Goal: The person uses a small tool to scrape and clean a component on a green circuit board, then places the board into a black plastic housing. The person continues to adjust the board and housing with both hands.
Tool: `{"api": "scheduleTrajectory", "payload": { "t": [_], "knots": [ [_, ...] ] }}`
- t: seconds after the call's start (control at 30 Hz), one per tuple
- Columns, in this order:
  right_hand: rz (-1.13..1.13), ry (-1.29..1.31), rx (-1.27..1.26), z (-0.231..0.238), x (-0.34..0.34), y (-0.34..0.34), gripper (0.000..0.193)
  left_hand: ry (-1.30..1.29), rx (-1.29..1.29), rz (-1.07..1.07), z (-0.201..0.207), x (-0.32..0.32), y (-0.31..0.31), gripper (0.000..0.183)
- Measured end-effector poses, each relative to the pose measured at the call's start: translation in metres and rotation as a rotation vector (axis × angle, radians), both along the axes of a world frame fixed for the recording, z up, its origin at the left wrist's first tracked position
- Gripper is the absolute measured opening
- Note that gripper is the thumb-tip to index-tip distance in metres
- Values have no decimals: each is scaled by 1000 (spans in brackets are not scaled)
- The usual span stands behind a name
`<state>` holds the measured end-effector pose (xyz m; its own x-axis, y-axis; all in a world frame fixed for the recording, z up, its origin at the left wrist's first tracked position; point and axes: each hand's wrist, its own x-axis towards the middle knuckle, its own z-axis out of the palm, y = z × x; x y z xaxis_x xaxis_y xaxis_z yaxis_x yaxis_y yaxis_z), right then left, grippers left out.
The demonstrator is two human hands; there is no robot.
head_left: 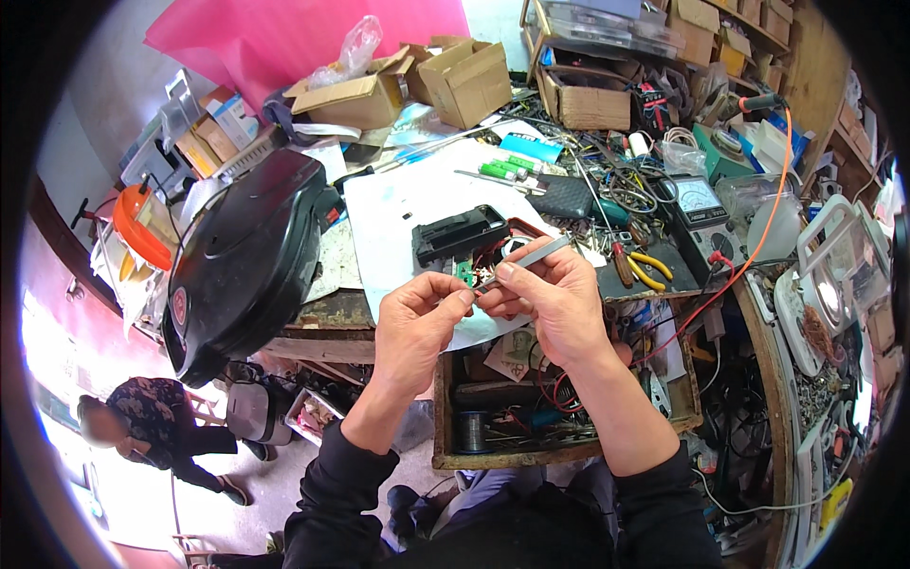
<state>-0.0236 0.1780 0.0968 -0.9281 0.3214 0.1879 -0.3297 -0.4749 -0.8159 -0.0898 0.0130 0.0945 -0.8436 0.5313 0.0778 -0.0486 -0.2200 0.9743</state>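
My right hand [567, 302] grips grey metal tweezers [546, 251], whose tips point toward my left hand. The left hand [417, 318] is closed in a pinch right by those tips; what lies between its fingers is too small to make out. Just beyond my fingers, a black plastic housing [461, 235] lies on a white sheet [379, 213]. A small green circuit board [464, 269] with thin wires shows beside it, partly hidden by my hands.
Below my hands, an open wooden drawer [569, 449] holds a solder spool [470, 431] and wires. Yellow-handled pliers [649, 270] and an analog multimeter [700, 204] sit at right. A large black lidded appliance [251, 251] stands left. Another person [161, 422] is at lower left.
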Motion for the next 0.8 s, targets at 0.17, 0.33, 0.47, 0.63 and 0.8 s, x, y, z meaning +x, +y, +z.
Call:
{"api": "scheduleTrajectory", "payload": {
  "t": [0.17, 0.33, 0.47, 0.63, 0.8],
  "knots": [
    [-20, -20, -32, -4, -2, 0, 11, -5, 27, 22, -1, 1, 1, 11],
    [-47, 52, -28, -5, -4, 0, 16, -37, 50, 30, 1, 0, 0, 10],
    [22, 51, 19, 1, 1, 1, 18, -42, 50, 52, 0, -2, -2, 10],
    [129, 44, 128, -5, -1, 4, 24, 91, -13, 86, 3, -1, -5, 10],
    [62, 26, 343, 2, 2, -3, 17, 262, -60, 139, 3, 2, -7, 11]
  ]
}}
